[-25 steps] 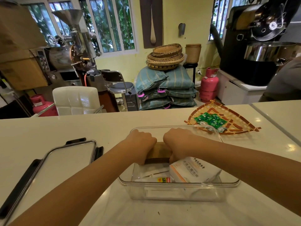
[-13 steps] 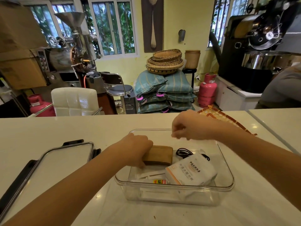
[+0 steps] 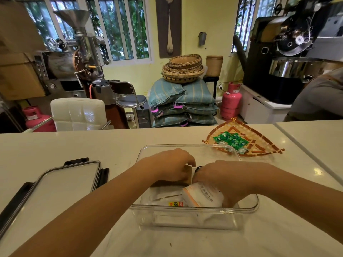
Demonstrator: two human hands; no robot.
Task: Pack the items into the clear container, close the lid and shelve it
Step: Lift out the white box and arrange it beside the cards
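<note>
A clear container point(image 3: 193, 210) stands open on the white counter in front of me. Inside it, my left hand point(image 3: 172, 165) lies on a brown wallet point(image 3: 188, 174), fingers curled over it. My right hand point(image 3: 222, 180) reaches down into the container and grips a white tissue pack point(image 3: 201, 196) with an orange edge. A bit of black cable point(image 3: 198, 167) shows between the hands. White paper packets with a yellow label point(image 3: 175, 204) lie on the container's floor. The clear lid with black clips point(image 3: 61, 184) rests on the counter to the left.
A woven triangular tray point(image 3: 259, 143) holding several green sachets point(image 3: 231, 140) sits behind the container on the right. A counter seam runs along the far right. Beyond the counter stand a white chair, roasting machines, stacked sacks and pink gas cylinders. A person in grey sits at the far right.
My right hand has come down from above the container's back edge and taken hold of the white tissue pack. My left hand has stayed on the brown wallet.
</note>
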